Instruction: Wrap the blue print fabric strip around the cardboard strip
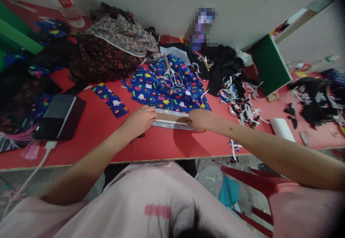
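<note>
A blue cloth with a bright cartoon print (161,94) lies spread on the red table. Along its near edge, a flat brown strip like cardboard (172,117) lies on a fold showing the cloth's pale underside. My left hand (144,119) is closed at the left end of this fold, fingers curled onto the cloth. At the opposite end my right hand (198,119) grips the cloth and strip, its fingertips partly hidden. White-handled scissors (171,76) rest on the cloth beyond both hands. A narrow piece of the same print (111,100) lies apart, left of it.
A black power bank (56,117) with a white cable sits left on the red table (159,146). Floral fabric (110,47) and a water bottle (68,8) stand behind. Black scraps and white trimmings (244,105), a white box (282,129) and a green board (271,65) are right.
</note>
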The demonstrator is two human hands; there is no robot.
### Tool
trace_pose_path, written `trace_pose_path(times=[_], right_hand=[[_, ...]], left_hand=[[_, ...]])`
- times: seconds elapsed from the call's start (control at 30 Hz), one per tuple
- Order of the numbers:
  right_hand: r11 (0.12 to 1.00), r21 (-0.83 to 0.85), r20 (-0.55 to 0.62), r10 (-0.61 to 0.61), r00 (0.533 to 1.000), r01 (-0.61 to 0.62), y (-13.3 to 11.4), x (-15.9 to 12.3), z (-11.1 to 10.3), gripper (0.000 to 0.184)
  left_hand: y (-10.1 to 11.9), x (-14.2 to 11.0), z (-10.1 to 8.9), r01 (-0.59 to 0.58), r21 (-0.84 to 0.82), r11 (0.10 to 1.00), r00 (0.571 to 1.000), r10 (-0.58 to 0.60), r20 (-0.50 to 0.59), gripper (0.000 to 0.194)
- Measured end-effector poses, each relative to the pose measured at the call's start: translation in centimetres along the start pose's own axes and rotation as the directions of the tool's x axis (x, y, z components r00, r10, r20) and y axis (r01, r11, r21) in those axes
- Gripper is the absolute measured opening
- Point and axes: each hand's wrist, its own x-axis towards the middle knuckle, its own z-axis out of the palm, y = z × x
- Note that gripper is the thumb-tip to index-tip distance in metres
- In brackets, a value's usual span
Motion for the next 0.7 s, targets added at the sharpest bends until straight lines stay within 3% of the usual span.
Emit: trace_pose_path(times=[0.27, 0.53, 0.7], right_hand=[[1.0, 0.001, 0.001, 0.023, 1.0, -0.023, -0.7, -0.2, -0.5, 0.028], [1.0, 0.003, -0.003, -0.003, 1.0, 0.003, -0.4, 0.1, -0.5, 0.025], [0.999, 0.009, -0.027, -0.04, 0.999, 0.04, -0.5, -0.8, -0.8, 0.025]], left_hand=[[0.6, 0.2, -0.4, -0.002, 0.067, 0.998, 1.0, 0.001, 0.013, 0.023], [2.7, 1.0, -0.9, 0.072, 0.316, 0.946, 0.997, -0.076, 0.001, 0.018], [4.2, 2.6, -0.9, 0.123, 0.318, 0.94, 0.992, -0.13, 0.001, 0.016]])
